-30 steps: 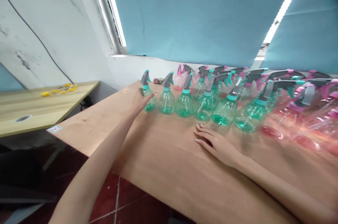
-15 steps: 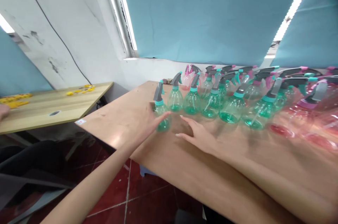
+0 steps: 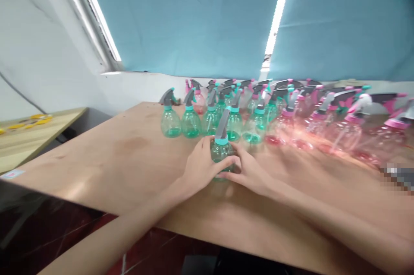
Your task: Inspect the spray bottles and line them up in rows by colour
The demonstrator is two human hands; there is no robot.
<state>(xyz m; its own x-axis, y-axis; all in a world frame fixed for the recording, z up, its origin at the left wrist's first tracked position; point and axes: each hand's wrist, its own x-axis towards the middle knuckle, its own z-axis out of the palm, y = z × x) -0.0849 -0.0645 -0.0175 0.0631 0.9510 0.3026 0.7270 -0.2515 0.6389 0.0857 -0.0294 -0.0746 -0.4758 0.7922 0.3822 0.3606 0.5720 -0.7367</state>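
A green see-through spray bottle (image 3: 221, 150) with a grey and teal trigger head stands between my hands, in front of the rows of bottles. My left hand (image 3: 203, 162) wraps its left side, thumb across the front. From the right, my right hand (image 3: 250, 169) closes around the same bottle, its thumb low on the front near the left thumb. Behind it stand several more green spray bottles, the leftmost one (image 3: 170, 121) at the end of the front row. Pink spray bottles (image 3: 343, 132) continue the row to the right.
The brown tabletop (image 3: 106, 154) reaches to a front edge above a dark red floor (image 3: 136, 251). A second table (image 3: 61, 121) with yellow pieces (image 3: 32, 121) stands at the left. Blue sheeting (image 3: 194, 20) covers the window behind. A blurred-out object (image 3: 401, 176) lies at the right.
My view has turned to the right. Both hands, earlier spread apart near the front green bottle, have closed around it, and it now stands farther right along the row.
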